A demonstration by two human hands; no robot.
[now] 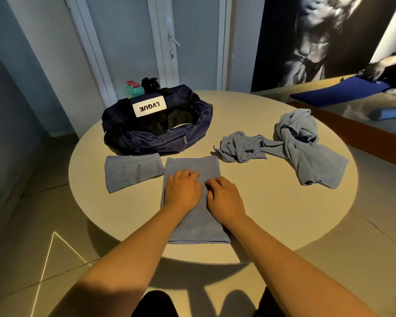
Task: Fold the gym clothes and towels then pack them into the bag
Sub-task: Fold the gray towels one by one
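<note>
"LVQUE" on bag (151,143) label (149,107)

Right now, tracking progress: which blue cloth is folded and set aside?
The lettered cloth beside the bag. The long cloth is under left hand and right hand; crumpled cloths wait.

Left hand (183,191) and right hand (224,197) lie on the folded towel (198,225) and cover its middle. The left hand's fingers are smeared with blur. The right hand's fingertips curl under, so there's no telling whether they pinch cloth. Inside the bag (151,143) it's just black. The teal bottle (134,90) and black bottle (149,84) lose their lower halves behind it. Lettering on the folded cloth (128,172) is too faint to read whole. Far right, a dark blurred shape (389,69) runs off the edge.
</note>
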